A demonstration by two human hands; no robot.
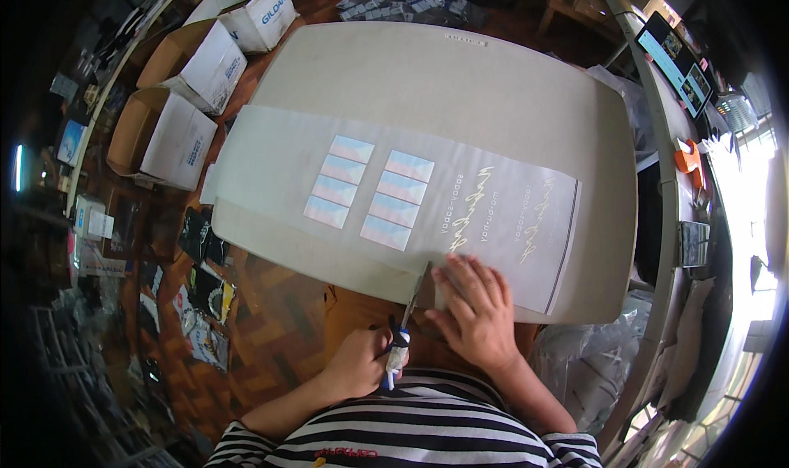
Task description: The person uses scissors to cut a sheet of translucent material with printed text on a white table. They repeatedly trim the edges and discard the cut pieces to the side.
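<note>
My left hand (358,364) is closed around the handles of a pair of scissors (397,356), which are blue with a white wrapping. The blades point away from me, at the near edge of a long translucent film sheet (275,160). My right hand (479,313) lies on the sheet's near edge, just right of the blades, with its fingers stretched forward. Two columns of pale blue-pink rectangles (398,198) show on the sheet's middle. To their right run mirrored gold script (470,209) and white lettering, and a dark line borders the right end.
The sheet lies on a pale table (394,73) with rounded corners. Open cartons (185,143) stand at the left. On the right-hand counter are a tablet (674,61) and an orange-handled tool (689,162). Clear plastic bags (588,365) sit below the table's right corner.
</note>
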